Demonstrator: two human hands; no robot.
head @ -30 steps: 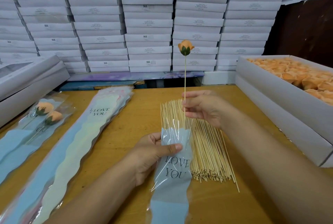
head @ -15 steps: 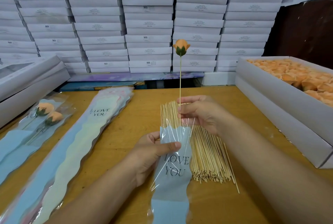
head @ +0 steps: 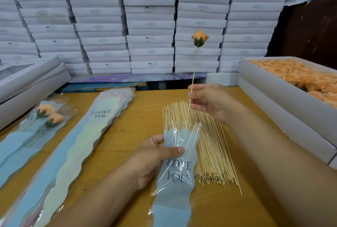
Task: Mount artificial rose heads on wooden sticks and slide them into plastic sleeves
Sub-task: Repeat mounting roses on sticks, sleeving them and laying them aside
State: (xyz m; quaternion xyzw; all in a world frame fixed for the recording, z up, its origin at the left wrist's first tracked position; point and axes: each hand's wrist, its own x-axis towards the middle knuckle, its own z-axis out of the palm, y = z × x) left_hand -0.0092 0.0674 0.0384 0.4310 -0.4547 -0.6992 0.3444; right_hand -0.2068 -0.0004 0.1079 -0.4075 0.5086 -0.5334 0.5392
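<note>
Even, diffuse indoor light, fairly bright, source not visible; only soft faint shadows on the wooden table (head: 138,135) under the pile of sticks (head: 209,150) and the forearms. Glare streaks on the clear top of the plastic sleeve (head: 179,157) near the table's middle, and the rose head (head: 199,38) above it is slightly motion-blurred. Wide-angle bowing curves the stacked white boxes (head: 149,26) behind the table, with softer detail toward the frame corners.

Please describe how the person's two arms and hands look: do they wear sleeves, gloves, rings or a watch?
Both forearms are bare as far as the picture shows; no sleeve is visible. The left hand and right hand wear no gloves. No ring, watch or bracelet shows on the fingers or wrists. The nails look short and unpainted.
</note>
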